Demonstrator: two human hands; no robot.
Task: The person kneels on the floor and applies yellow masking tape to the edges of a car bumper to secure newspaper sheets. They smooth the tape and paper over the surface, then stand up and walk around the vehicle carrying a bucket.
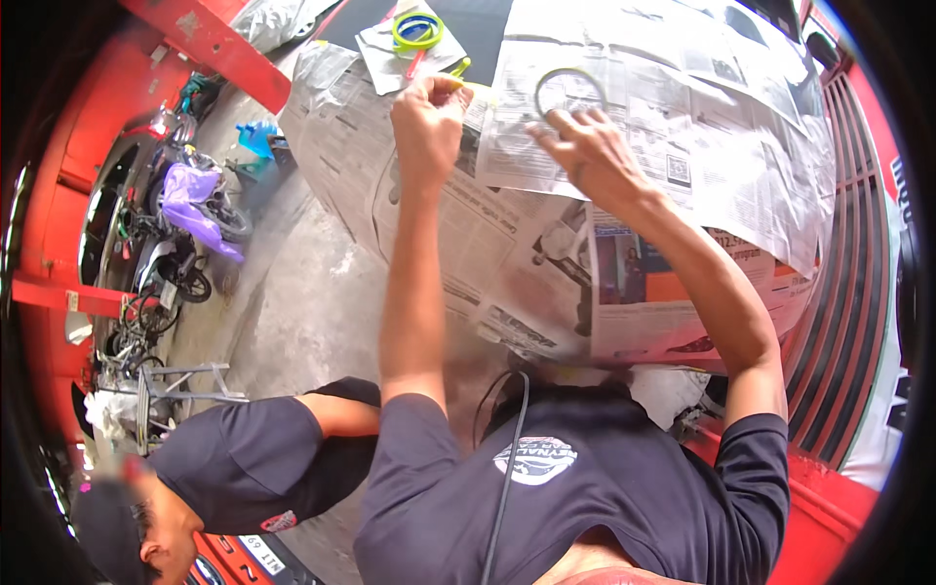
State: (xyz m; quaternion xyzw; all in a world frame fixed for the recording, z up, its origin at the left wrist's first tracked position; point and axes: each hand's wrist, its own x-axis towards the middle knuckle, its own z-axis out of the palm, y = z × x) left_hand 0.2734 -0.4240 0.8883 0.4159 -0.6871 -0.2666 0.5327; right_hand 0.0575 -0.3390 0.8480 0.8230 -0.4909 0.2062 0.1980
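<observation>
Newspaper sheets (487, 244) cover a broad, rounded surface in front of me. My left hand (429, 132) is above its far left part, thumb and fingers pinched together. A yellow-green bit (461, 67) shows at the fingertips, but I cannot make out what is in the pinch. To its right, my right hand (595, 156) has its fingers at the near rim of a thin roll of tape (538, 96), which stands out as a ring against the bright paper. Beyond my left hand, a yellow-green tape roll (398, 37) and a slim red item (416, 64) lie on white paper (375, 57).
At lower left a person in a black shirt (234, 458) bends close to my left side. Bicycles and a motorbike with a purple cover (190, 205) stand at the left. A red beam (219, 49) juts in at upper left; a slatted shutter (838, 253) is at right.
</observation>
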